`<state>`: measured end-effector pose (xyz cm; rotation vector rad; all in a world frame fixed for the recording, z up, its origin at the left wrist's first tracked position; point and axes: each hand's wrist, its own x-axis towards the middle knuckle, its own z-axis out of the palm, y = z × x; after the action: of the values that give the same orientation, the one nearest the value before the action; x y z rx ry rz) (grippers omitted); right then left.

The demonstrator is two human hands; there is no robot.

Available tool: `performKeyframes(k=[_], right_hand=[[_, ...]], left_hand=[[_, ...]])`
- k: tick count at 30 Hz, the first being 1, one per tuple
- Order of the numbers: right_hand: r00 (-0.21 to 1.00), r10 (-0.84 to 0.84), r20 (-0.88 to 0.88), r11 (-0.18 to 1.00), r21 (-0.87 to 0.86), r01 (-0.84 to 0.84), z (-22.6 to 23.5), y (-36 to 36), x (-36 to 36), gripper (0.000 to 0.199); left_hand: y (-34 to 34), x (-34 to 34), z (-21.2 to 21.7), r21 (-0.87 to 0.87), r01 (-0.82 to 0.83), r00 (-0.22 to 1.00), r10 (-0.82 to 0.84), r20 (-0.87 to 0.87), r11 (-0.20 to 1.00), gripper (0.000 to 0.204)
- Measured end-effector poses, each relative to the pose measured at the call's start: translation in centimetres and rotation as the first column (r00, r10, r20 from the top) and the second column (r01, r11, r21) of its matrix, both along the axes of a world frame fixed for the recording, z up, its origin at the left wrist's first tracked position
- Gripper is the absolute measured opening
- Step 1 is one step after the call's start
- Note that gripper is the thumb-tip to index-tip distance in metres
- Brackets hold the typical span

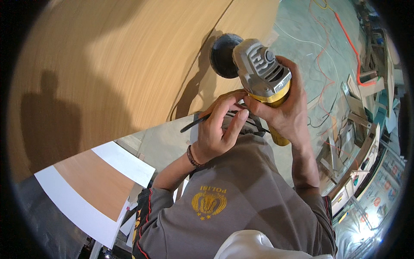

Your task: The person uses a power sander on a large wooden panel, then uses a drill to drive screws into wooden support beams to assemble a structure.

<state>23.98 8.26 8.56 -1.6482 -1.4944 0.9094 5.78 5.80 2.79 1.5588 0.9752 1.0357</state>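
Head cam view, looking down at my hands: I've got a yellow-and-gray angle grinder (pixel 263 69) up near the right end of a big wood-grain panel (pixel 120 56). Its dark disc (pixel 224 55) points left, and honestly I can't tell if it's touching the wood or hanging just over it.

My right hand (pixel 284 112) is wrapped round the yellow body, fingers behind, thumb across the front. My left hand (pixel 220 129) is just beside it, thumb and index finger apart, index tip by my other thumb. A thin black strip (pixel 194 123) runs behind those left fingers and pokes out to the left; can't tell if I'm gripping it or it's just lying there.

Also in shot: braided bracelet (pixel 192 156) on my left wrist, gray shirt (pixel 254 185) with a yellow emblem, a brown-and-white board (pixel 97 179) near left. Over on the right there's greenish floor (pixel 297 56), an orange cable (pixel 348 36) at the far side and a pile of wood offcuts (pixel 358 105).
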Motion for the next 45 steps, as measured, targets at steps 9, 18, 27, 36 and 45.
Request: performKeyframes(k=[9,18,27,36,45], right_hand=[[0.970,-0.176,-0.167,0.984,-0.063,0.168,-1.8,-3.4,2.2,0.080],[0.971,-0.159,-0.181,0.987,-0.038,0.154,-2.2,-5.1,2.9,0.080],[0.980,-0.081,-0.179,0.997,-0.022,0.079,-2.2,-5.0,3.4,0.080],[0.994,0.105,-0.013,0.993,0.060,-0.104,-1.1,-0.8,1.2,0.076],[0.991,0.130,0.019,0.981,0.139,-0.132,-1.8,0.5,0.9,0.080]], left_hand=[[-1.2,-0.3,-2.1,-0.055,-0.009,0.991,0.001,-0.133,0.998,0.049],[-2.4,-2.1,-4.6,-0.072,0.056,0.883,-0.083,-0.462,0.996,0.072],[-4.9,-3.2,-4.5,-0.373,-0.084,0.839,-0.136,-0.527,0.924,0.087],[-5.8,-3.2,-4.9,-0.197,-0.170,0.949,0.107,-0.296,0.966,0.072],[-5.4,-2.5,-4.2,-0.218,-0.175,0.985,0.171,-0.036,0.960,0.050]])
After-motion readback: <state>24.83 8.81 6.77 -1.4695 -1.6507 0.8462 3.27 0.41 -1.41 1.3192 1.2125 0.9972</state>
